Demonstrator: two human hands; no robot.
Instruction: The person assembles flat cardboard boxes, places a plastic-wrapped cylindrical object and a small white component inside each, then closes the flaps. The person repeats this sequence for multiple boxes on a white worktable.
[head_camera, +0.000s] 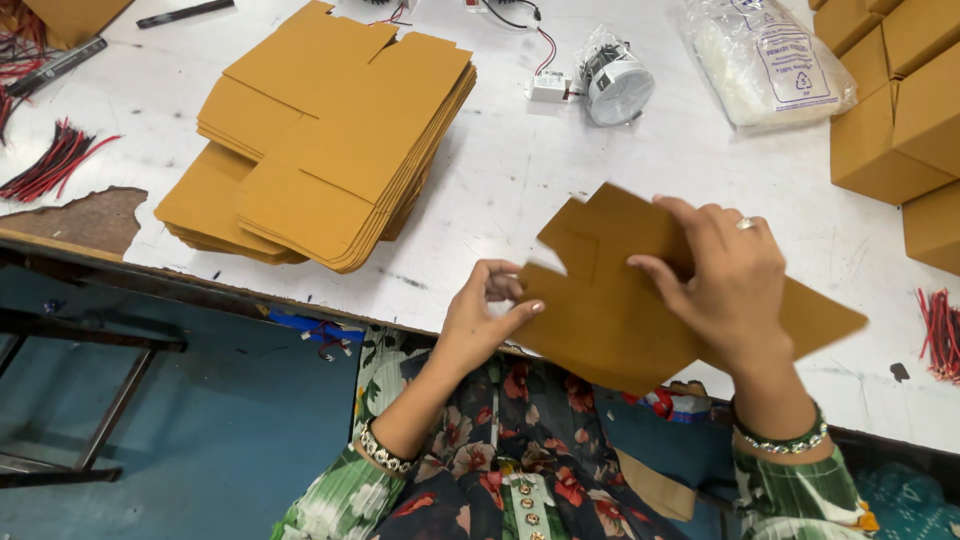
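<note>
Presently, a white worktable (520, 180) is bearing a stack of flat brown cardboard box blanks (330, 150) at ten o'clock. At five o'clock, both hands are holding one flat brown cardboard blank (610, 310) over the table's near edge: the right hand (730, 285) is pressing fingers across its top, the left hand (485, 315) is pinching its left edge. Uneven pressure could likely crease the card askew.

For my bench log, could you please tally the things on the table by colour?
Brown: 4 (held flat carton blank, blank stack, folded boxes, corner box)
Red-black wire bundles: 3
White or clear: 3 (bagged round lamp, small box, plastic bag)
Total: 10
</note>
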